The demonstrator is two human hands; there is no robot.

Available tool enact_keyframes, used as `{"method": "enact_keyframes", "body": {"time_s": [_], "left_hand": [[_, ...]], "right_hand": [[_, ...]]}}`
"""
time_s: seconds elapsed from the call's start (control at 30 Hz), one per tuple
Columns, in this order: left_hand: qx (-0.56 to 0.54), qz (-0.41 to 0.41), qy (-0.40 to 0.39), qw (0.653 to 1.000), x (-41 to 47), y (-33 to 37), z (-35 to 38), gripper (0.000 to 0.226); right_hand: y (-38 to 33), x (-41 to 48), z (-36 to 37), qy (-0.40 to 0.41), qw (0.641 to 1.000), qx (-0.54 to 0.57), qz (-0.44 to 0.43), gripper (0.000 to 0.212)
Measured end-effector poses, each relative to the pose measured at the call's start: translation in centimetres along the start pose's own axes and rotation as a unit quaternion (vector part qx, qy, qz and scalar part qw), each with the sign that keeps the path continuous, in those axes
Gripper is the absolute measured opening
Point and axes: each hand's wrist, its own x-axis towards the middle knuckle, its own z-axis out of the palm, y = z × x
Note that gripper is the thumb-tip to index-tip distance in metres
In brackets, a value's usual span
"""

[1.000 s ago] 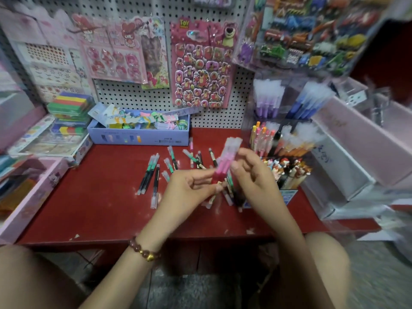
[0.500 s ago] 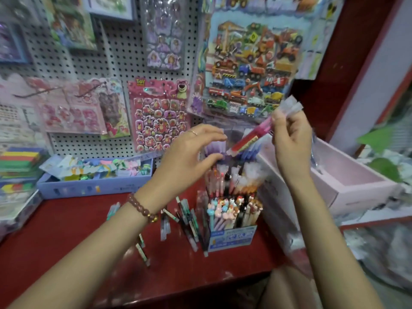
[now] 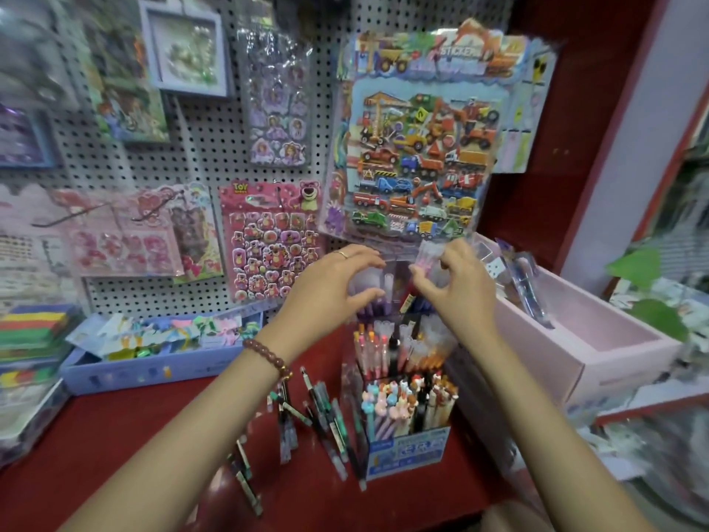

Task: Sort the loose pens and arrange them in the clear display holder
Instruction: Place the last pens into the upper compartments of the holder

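Several pink pens point(image 3: 427, 259) with clear caps make one small bunch, pinched in the right hand point(image 3: 460, 297) above the top rear tier of the clear display holder point(image 3: 348, 378), caps up and slightly tilted. The left hand point(image 3: 330, 293) hovers just beside it with fingers arched and apart, gripping nothing that I can see, over the purple pens point(image 3: 368, 307) in that tier.

Judgement: the step in hand is seating the bunch in a back compartment. To do it well:
- Bring the bunch upright with the tips level.
- Lower it into a free slot beside the purple ones, not onto them.
- Use the left hand to part or steady the neighbours.

The hands hide the exact slot. The lower tier holds orange-pink pens point(image 3: 383, 347). A blue carton point(image 3: 406, 451) of novelty pens stands in front. Unsorted loose pens point(image 3: 322, 412) lie on the red table point(image 3: 115, 435).
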Motion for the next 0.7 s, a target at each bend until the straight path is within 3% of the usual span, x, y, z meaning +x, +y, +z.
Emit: {"method": "enact_keyframes", "body": {"time_s": [0.27, 0.57, 0.7], "left_hand": [[-0.022, 0.002, 0.013, 1.000, 0.4, -0.8, 0.0, 0.035], [-0.018, 0.004, 0.010, 1.000, 0.4, -0.8, 0.0, 0.035], [-0.015, 0.001, 0.010, 1.000, 0.4, -0.9, -0.1, 0.035]], "right_hand": [[0.2, 0.0, 0.7, -0.033, 0.997, -0.054, -0.038, 0.041], [-0.7, -0.8, 1.6, -0.036, 0.991, -0.126, 0.001, 0.035], [-0.9, -0.6, 1.5, -0.034, 0.995, -0.092, -0.003, 0.046]]}}
